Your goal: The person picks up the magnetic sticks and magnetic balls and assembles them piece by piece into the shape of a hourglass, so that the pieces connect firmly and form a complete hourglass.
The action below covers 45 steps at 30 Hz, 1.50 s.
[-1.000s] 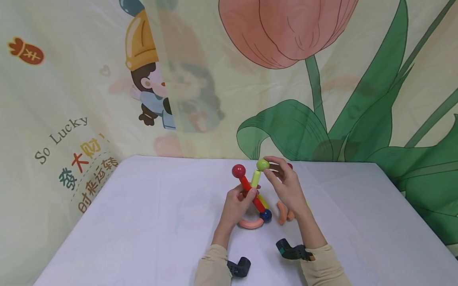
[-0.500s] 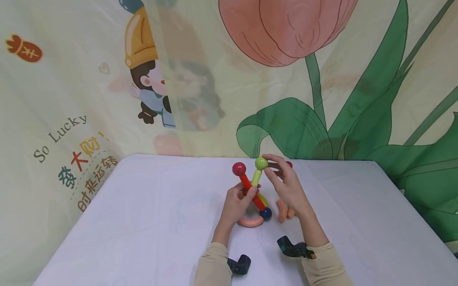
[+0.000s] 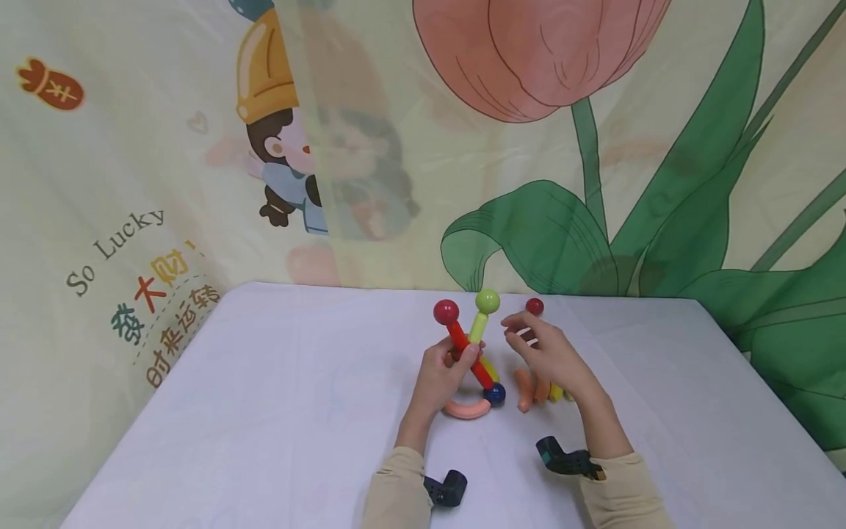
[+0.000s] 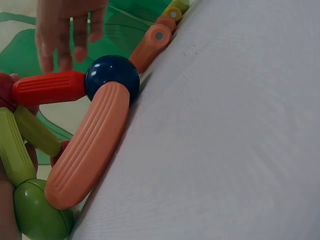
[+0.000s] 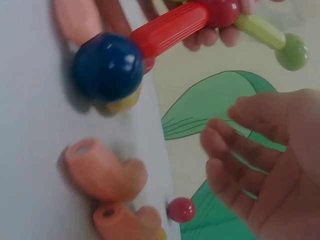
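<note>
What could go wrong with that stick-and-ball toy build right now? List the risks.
1. The left hand alone grips the crossed red ribbed stick and lime-green stick; the right hand is open and apart, so the build might tip.
2. The green ball sits atop the lime-green stick and could drop off if jolted.
3. The small loose red ball lies behind the right hand's fingers; a brush might roll it across the white table.

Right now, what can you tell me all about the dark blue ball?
The dark blue ball is round, smooth and shiny, like glossy plastic. It sits low on the white table, at the bottom of the stick figure. A ribbed red stick runs from it up to a red ball. A curved peach stick touches it too, and something yellow shows just behind it. The left hand grips the sticks higher up, not the ball.
</note>
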Available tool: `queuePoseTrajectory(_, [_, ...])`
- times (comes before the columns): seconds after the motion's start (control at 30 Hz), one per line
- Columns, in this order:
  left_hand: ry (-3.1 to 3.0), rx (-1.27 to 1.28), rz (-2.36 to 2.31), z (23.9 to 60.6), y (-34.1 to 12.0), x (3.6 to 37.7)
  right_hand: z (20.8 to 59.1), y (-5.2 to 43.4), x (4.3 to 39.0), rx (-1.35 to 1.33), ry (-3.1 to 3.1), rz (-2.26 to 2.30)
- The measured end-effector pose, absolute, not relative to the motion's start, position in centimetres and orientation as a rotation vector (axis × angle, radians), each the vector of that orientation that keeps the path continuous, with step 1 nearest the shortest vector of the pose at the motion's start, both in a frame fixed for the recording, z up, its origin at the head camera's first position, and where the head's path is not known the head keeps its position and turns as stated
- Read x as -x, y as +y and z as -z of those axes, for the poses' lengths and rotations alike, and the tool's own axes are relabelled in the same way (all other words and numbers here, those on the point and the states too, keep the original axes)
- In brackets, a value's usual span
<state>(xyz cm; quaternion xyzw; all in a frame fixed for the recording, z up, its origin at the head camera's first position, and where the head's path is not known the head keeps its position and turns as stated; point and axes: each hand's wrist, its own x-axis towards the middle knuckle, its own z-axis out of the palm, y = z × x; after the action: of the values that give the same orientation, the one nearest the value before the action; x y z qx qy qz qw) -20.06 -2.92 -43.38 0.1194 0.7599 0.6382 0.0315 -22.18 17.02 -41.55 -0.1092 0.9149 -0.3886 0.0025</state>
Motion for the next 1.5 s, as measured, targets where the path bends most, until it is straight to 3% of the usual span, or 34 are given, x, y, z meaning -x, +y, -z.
queuePoseTrajectory(0.27, [2.328, -0.34, -1.983, 43.1, -2.8, 19.9, 42.3, 17.3, 21.6, 0.212, 2.811, 0.858])
queuePoseTrajectory(0.67, [2.335, -0.341, -1.987, 43.8, -2.7, 20.2, 43.4, 17.1, 20.4, 0.22, 2.902, 0.563])
queuePoseTrajectory(0.97, [2.331, -0.333, -1.992, 46.6, -2.3, 21.8, 43.4, 17.1, 19.9, 0.191, 2.888, 0.627])
queuePoseTrajectory(1.5, [2.379, -0.389, -1.992, 46.7, -2.4, 21.8, 43.6, 17.9, 20.6, 0.151, 2.862, 0.882])
